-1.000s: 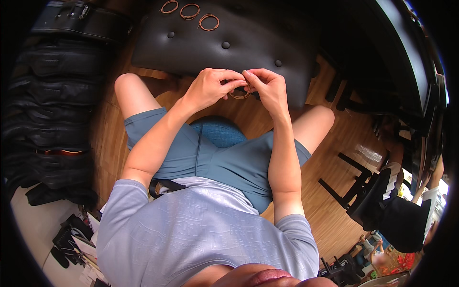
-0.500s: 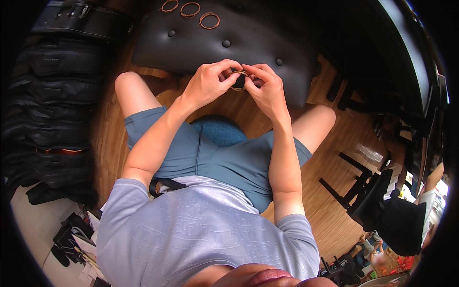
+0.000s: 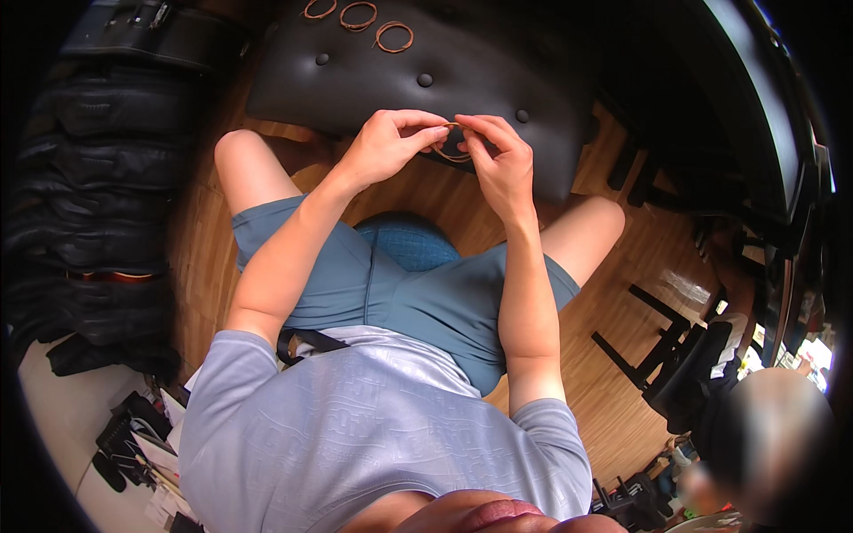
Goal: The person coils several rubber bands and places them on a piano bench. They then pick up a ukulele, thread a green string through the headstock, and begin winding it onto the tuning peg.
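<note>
Black padded bench point(image 3: 355, 93) just beyond both hands, wood floor point(image 3: 613, 382) below them. Left hand point(image 3: 384, 153) grasping thin copper-coloured coil point(image 3: 451, 158) by fingertips on its left side; right hand point(image 3: 504, 162) pinching right side. Coil held in air between hands, lower arc hanging in gap. Three similar coils point(image 3: 359, 32) on bench, well ahead of left hand. Risks, as judged: coil likely springy, could burst open if either pinch loosens; uneven pull between hands could kink it; slip could drop it to floor below hands. Exact finger contact too small to tell.
</note>
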Demonstrator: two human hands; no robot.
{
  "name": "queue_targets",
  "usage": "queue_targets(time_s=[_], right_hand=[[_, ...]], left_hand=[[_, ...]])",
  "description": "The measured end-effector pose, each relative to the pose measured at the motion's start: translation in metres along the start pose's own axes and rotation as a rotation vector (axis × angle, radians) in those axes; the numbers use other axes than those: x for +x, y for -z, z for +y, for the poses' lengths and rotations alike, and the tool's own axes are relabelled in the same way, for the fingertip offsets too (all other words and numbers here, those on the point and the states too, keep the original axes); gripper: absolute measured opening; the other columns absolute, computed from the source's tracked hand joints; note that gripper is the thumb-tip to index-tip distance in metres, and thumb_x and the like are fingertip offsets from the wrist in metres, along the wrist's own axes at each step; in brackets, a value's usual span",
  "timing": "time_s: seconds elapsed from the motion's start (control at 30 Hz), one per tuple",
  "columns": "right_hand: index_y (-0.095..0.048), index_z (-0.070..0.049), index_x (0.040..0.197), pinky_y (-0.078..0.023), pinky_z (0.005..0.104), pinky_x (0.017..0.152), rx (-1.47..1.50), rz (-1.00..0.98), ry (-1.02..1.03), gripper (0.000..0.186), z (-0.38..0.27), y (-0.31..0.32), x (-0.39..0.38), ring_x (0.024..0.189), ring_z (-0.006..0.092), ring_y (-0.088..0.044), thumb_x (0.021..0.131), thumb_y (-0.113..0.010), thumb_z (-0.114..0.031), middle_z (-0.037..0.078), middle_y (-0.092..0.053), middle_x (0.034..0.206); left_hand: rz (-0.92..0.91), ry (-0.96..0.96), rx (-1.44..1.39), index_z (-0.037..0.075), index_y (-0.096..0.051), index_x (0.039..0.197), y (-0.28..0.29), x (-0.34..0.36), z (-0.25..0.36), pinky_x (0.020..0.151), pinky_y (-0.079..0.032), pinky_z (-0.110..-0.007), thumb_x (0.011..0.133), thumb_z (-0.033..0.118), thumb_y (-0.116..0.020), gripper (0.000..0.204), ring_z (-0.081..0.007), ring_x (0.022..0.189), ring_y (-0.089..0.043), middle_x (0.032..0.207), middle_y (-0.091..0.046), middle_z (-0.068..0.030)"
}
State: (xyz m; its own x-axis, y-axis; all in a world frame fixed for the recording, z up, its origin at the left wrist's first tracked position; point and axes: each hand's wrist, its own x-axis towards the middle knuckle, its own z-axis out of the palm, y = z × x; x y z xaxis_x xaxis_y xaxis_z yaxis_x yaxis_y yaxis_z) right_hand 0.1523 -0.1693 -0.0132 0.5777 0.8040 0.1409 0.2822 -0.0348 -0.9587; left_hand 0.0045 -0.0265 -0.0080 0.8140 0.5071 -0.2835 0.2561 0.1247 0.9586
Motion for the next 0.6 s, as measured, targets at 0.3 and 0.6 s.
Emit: queue_targets(time_s=[0.3, 0.6], right_hand=[[-0.076, -0.003, 0.114, -0.06, 0.0352, 0.074, -0.213, 0.007, 0.2, 0.026, -0.009, -0.009, -0.005, 0.088, 0.0248, -0.073, 0.092, -0.067, 0.008, 0.01, -0.073, 0.108], [-0.074, -0.004, 0.111, -0.061, 0.0372, 0.075, -0.288, -0.003, 0.354, 0.026, -0.019, -0.016, -0.009, 0.091, 0.0278, -0.073, 0.091, -0.065, 0.01, 0.01, -0.072, 0.107]], left_hand=[[0.126, -0.191, 0.362, -0.002, -0.072, 0.108, -0.011, -0.009, 0.006, 0.085, -0.059, -0.029, 0.096, 0.009, -0.07, 0.016, -0.0145, 0.093, -0.076, 0.103, -0.078, -0.0086], [0.092, -0.149, 0.219, 0.001, -0.072, 0.102, -0.004, -0.004, 0.001, 0.081, -0.057, -0.027, 0.094, 0.005, -0.072, 0.009, -0.009, 0.087, -0.07, 0.094, -0.076, -0.0031]])
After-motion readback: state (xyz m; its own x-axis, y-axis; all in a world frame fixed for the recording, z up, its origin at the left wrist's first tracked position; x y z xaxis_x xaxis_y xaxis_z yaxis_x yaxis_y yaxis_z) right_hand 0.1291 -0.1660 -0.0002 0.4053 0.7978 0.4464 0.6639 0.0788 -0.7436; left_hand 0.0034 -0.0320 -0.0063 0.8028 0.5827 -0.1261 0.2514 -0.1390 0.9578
